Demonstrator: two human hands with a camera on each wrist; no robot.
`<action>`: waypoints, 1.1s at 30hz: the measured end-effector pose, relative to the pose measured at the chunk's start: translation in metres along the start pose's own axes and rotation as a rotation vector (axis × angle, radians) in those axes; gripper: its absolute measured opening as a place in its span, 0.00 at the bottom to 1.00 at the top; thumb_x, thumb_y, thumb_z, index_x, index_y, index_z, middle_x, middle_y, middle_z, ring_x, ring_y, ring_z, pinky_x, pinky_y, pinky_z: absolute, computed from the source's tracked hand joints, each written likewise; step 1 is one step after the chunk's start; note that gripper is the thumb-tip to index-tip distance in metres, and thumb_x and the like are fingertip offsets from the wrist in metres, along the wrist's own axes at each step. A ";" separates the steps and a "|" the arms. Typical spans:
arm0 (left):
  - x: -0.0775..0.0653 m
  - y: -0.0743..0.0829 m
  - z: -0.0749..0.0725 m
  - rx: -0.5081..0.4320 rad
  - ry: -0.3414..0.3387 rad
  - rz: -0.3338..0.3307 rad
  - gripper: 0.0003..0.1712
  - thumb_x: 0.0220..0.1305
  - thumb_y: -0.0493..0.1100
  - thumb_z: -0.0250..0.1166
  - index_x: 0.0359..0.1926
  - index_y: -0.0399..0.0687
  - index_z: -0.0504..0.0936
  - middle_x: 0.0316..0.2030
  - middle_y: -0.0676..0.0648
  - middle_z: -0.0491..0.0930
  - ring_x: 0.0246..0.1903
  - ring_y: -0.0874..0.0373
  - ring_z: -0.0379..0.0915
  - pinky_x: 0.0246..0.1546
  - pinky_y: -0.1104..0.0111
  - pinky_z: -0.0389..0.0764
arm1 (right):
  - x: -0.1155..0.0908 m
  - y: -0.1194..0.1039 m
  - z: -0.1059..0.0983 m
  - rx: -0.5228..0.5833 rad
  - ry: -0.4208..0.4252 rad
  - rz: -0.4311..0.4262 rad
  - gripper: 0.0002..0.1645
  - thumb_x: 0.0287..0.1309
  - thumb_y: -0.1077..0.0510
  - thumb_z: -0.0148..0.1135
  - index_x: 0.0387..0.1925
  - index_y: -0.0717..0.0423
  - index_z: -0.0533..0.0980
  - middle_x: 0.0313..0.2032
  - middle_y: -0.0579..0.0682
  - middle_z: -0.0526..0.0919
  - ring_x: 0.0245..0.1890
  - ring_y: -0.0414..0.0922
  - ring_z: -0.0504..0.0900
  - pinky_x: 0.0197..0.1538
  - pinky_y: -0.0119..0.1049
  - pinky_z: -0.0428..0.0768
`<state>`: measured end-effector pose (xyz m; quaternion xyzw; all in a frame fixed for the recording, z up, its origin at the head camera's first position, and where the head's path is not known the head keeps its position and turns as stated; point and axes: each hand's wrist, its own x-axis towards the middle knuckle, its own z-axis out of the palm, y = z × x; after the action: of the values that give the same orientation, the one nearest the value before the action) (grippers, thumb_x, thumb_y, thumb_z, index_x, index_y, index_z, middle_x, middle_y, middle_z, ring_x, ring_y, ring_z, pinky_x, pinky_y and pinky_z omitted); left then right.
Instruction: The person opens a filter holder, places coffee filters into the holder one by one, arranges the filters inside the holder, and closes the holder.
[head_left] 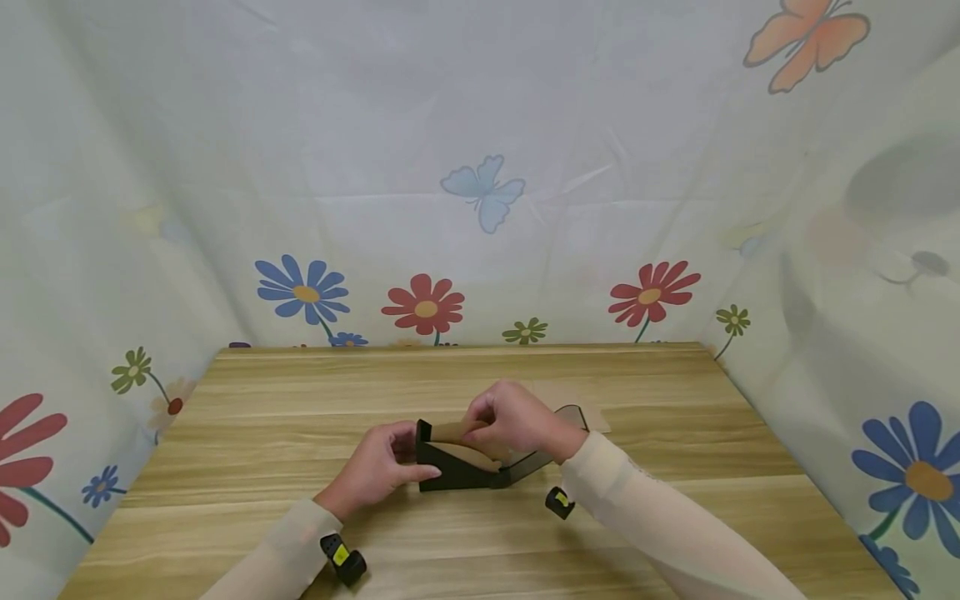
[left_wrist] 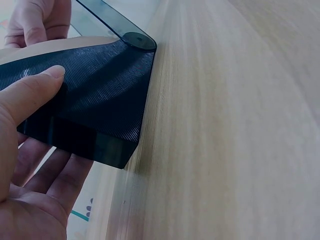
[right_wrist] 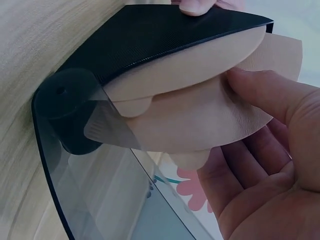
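Observation:
A black filter box (head_left: 453,473) with a hinged, see-through lid (right_wrist: 90,195) stands on the table, its lid swung open to the right. My left hand (head_left: 378,467) holds the box by its left end, thumb on the near side and fingers behind and beneath. Brown paper coffee filters (right_wrist: 195,80) sit in the box. Over its opening, my right hand (head_left: 517,419) pinches one brown coffee filter (right_wrist: 200,120) between thumb and fingers. That filter bends and sticks partly out, its lower edge near the lid hinge (left_wrist: 139,41).
A flat beige piece (head_left: 597,417) lies on the wooden table (head_left: 300,392) behind the right wrist. Small black wrist cameras (head_left: 343,560) hang below both sleeves. A flowered curtain (head_left: 375,225) surrounds the table's back and sides.

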<state>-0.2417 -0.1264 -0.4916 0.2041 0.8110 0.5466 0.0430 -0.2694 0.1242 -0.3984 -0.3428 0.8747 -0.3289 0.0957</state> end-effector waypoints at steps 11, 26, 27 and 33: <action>0.001 -0.003 0.000 -0.032 -0.008 0.033 0.18 0.54 0.46 0.80 0.45 0.50 0.85 0.41 0.49 0.88 0.38 0.61 0.85 0.41 0.71 0.83 | 0.002 -0.001 0.007 0.041 -0.016 0.079 0.07 0.57 0.60 0.76 0.26 0.44 0.88 0.26 0.39 0.87 0.25 0.36 0.80 0.33 0.32 0.80; 0.002 -0.001 0.000 -0.016 -0.006 0.026 0.17 0.55 0.43 0.80 0.44 0.50 0.85 0.41 0.48 0.88 0.38 0.61 0.85 0.41 0.72 0.82 | 0.001 0.003 0.003 0.090 -0.143 0.096 0.11 0.64 0.58 0.70 0.25 0.44 0.86 0.21 0.38 0.78 0.23 0.36 0.73 0.29 0.30 0.72; 0.002 0.000 0.000 -0.017 -0.006 0.026 0.16 0.55 0.42 0.80 0.44 0.49 0.85 0.41 0.48 0.88 0.38 0.60 0.85 0.41 0.72 0.82 | 0.001 0.003 0.002 0.084 -0.153 0.085 0.11 0.65 0.58 0.69 0.25 0.43 0.86 0.21 0.38 0.77 0.23 0.36 0.72 0.29 0.30 0.72; 0.001 -0.001 0.001 -0.028 -0.009 0.032 0.16 0.56 0.39 0.79 0.45 0.48 0.85 0.41 0.45 0.88 0.39 0.56 0.85 0.41 0.72 0.82 | 0.003 0.004 0.002 0.064 -0.212 0.039 0.13 0.68 0.59 0.66 0.27 0.42 0.85 0.20 0.39 0.74 0.21 0.35 0.70 0.28 0.29 0.71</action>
<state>-0.2427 -0.1256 -0.4923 0.2189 0.7997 0.5577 0.0405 -0.2732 0.1232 -0.4023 -0.3553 0.8553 -0.3166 0.2051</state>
